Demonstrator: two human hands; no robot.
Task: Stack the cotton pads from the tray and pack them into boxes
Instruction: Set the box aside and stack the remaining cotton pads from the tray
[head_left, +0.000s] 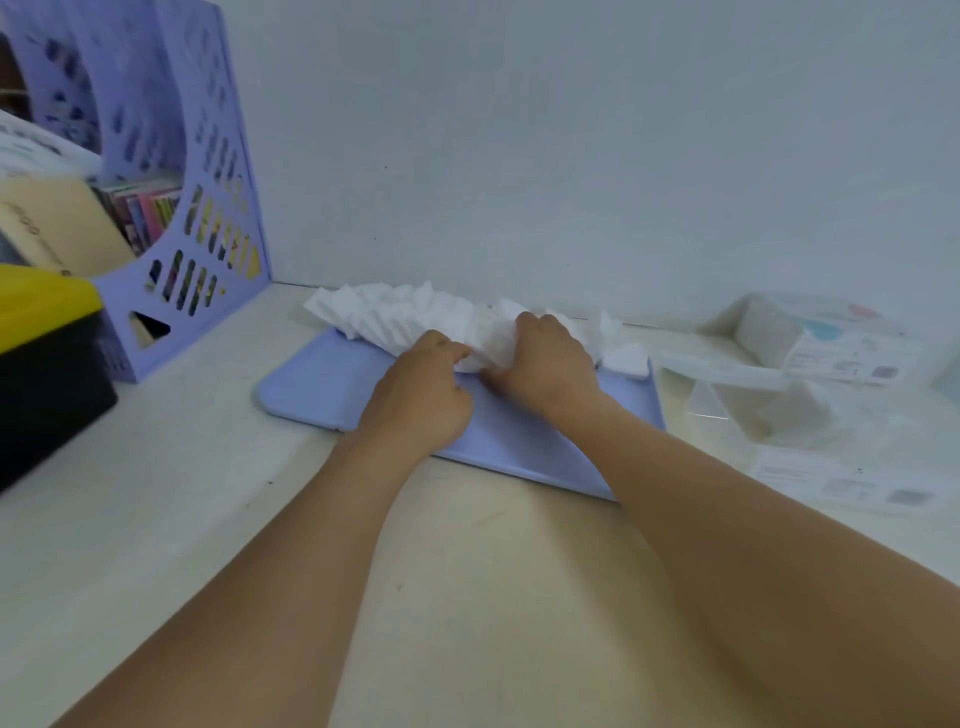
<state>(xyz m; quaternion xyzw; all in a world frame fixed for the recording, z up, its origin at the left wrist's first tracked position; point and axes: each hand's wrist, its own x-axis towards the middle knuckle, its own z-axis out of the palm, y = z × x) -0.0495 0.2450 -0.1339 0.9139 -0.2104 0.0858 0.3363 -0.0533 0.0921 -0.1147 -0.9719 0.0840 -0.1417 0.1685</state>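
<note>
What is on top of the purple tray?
White cotton pads lie heaped along the far edge of the tray. Both hands, left and right, grip some. The hands and pads hide the tray beneath them.

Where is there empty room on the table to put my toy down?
Bare table lies between the purple tray and the black-and-yellow box. The near half of the tray is free too. Crowded spots: the tray's far edge with the cotton pads and both hands, and the right side with the clear boxes.

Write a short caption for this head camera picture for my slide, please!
Both hands, left hand and right hand, gather white cotton pads on a lilac tray.
</note>
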